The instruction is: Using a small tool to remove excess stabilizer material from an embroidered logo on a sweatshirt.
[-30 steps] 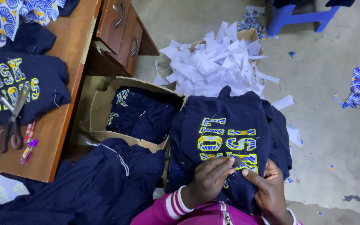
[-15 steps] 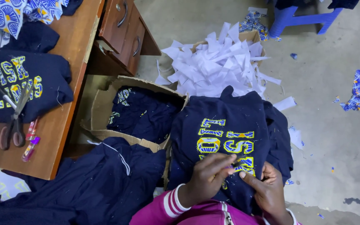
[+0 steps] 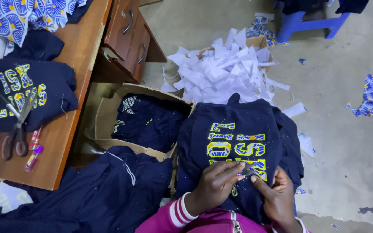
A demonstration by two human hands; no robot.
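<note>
A navy sweatshirt (image 3: 238, 129) with yellow and blue stitched letters lies spread over my lap. My left hand (image 3: 214, 185), in a pink sleeve with white stripes, pinches the fabric at the lowest row of letters. My right hand (image 3: 276, 196) grips the same spot from the right, its thumb touching the left fingertips. A small grey piece (image 3: 249, 171) shows between the fingertips; I cannot tell what it is.
An open cardboard box (image 3: 109, 116) holding navy garments stands to the left. Behind the sweatshirt is a box heaped with white paper scraps (image 3: 225, 69). A wooden desk (image 3: 72, 108) carries another lettered sweatshirt (image 3: 22, 92), scissors (image 3: 16, 129) and small tubes (image 3: 34, 151). More navy cloth (image 3: 96, 194) lies lower left. A blue stool (image 3: 307, 21) stands far right.
My left fingers have slid a little to the right along the bottom letters, closing on my right thumb. The sweatshirt and everything around it stay where they were.
</note>
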